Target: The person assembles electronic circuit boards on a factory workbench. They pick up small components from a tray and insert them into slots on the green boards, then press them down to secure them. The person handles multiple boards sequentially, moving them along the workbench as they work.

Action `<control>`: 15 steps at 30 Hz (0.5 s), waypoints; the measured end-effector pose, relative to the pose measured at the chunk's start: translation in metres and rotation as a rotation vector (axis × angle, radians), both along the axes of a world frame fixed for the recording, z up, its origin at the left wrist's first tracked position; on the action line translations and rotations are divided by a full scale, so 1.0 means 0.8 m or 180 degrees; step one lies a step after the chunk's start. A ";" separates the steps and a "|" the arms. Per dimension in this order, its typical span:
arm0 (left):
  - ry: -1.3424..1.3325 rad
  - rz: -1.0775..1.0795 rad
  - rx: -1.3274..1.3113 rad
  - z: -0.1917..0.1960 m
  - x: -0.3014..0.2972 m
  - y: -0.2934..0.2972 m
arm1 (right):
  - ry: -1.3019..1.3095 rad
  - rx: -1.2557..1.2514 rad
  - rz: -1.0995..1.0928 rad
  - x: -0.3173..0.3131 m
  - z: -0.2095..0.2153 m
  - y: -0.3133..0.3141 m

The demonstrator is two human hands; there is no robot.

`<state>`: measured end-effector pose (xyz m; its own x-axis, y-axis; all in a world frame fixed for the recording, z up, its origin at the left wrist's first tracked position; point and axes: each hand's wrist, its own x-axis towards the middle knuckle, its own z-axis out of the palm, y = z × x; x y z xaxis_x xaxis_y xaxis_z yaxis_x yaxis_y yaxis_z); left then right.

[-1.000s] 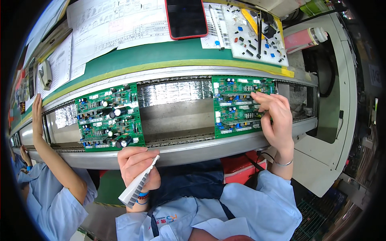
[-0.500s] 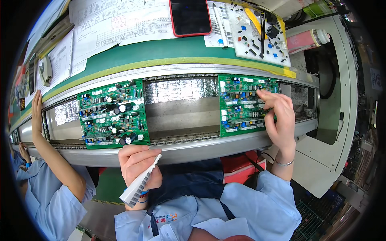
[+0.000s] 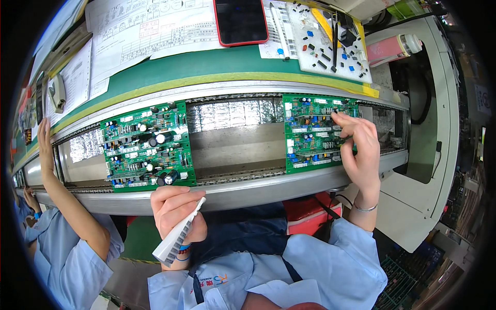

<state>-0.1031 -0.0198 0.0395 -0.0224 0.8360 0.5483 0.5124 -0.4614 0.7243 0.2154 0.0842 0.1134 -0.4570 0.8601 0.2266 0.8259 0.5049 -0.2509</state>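
Observation:
My left hand [image 3: 177, 213] is at the near rail of the conveyor, fingers curled around a tapered white strip [image 3: 178, 236] with dark printed marks. Just beyond it lies a green circuit board [image 3: 178, 147] with capacitors, white connectors and small components. My right hand [image 3: 360, 147] hovers over the right part of a second green circuit board [image 3: 299, 140], fingers bent and apart, the fingertips at its components. Whether those fingertips touch a part is hard to see. Both boards lie flat between the conveyor rails.
Across the far green bench lie paper sheets [image 3: 170, 33], a red-edged phone [image 3: 241, 23], a white pen [image 3: 279, 31] and a white foam pad [image 3: 315, 59] with loose components and tweezers. A pink bottle [image 3: 390, 49] is at right. A co-worker's arm [image 3: 64, 199] rests at the left rail.
Both circuit boards have shifted slightly right along the conveyor. My left hand still grips the strip, and my right hand has stayed nearly in place over the right board.

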 end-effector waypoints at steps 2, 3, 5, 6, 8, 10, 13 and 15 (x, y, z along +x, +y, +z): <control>0.0039 0.0016 -0.0034 0.002 0.000 0.000 | 0.0003 -0.0010 -0.0011 0.002 0.000 0.000; 0.0035 0.0019 -0.0035 0.002 0.000 0.000 | 0.0004 -0.0015 -0.0016 0.003 0.000 0.001; 0.0025 0.0022 -0.0033 0.000 -0.001 0.000 | 0.0002 0.0008 -0.0024 0.001 0.000 0.002; 0.0016 0.0024 -0.0031 0.001 -0.001 0.000 | 0.0001 0.0019 -0.0028 0.000 0.000 0.002; -0.0006 0.0035 -0.0031 0.001 0.000 0.000 | -0.0015 0.0045 -0.0039 0.000 0.000 0.003; 0.0018 0.0040 -0.0064 0.002 0.000 0.001 | -0.0024 0.0061 -0.0049 0.000 0.000 0.003; 0.0017 0.0042 -0.0075 0.002 -0.002 0.001 | -0.0028 0.0066 -0.0063 0.000 0.000 0.004; 0.0006 0.0046 -0.0073 0.002 -0.002 0.000 | -0.0031 0.0063 -0.0072 0.000 0.000 0.004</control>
